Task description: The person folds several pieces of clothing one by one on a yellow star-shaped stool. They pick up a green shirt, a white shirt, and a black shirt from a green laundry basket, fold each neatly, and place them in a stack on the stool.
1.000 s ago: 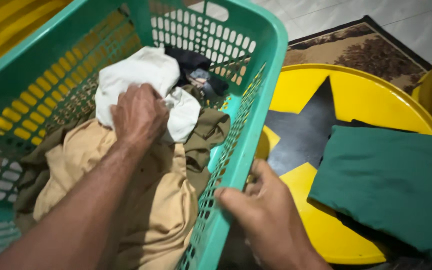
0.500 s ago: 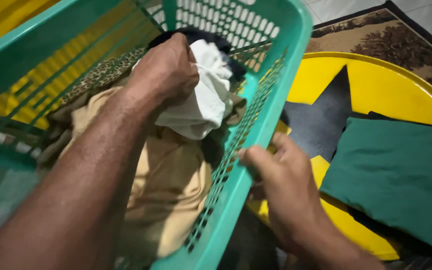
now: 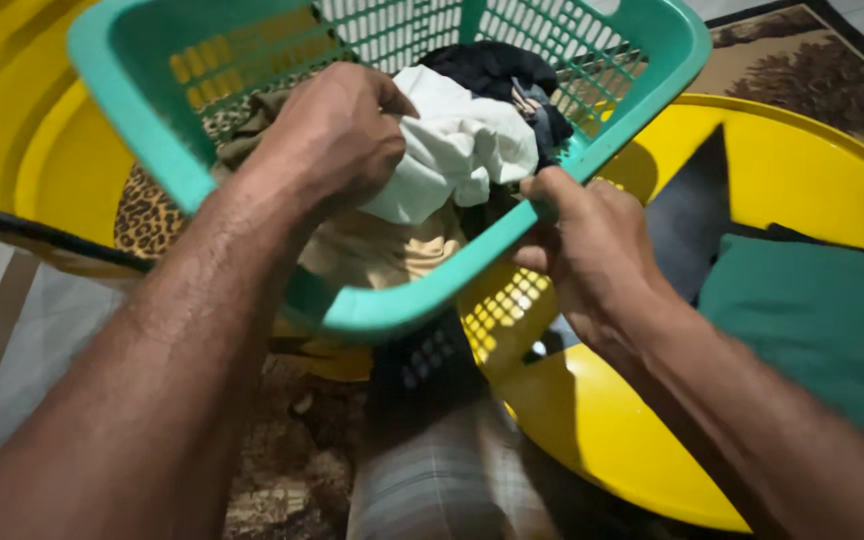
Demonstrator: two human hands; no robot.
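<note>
My left hand [image 3: 337, 135] is closed around a bunched white cloth [image 3: 457, 150] inside a teal plastic laundry basket [image 3: 132, 95]. My right hand [image 3: 592, 250] grips the basket's near right rim. The basket is tilted up off the floor. Under the white cloth lie a tan garment [image 3: 382, 255], a dark garment [image 3: 487, 65] at the far end and a leopard-print cloth [image 3: 147, 215] showing through the basket's side.
A folded dark green garment [image 3: 822, 320] lies on a round yellow tray [image 3: 812, 170] with a black star, to the right. Yellow surfaces [image 3: 12, 120] lie to the left. A patterned brown rug [image 3: 802, 80] and grey floor tiles [image 3: 12, 330] surround them.
The basket has been lifted and tipped, with its near corner now in view. My left hand still holds the white cloth; my right hand has moved up along the rim.
</note>
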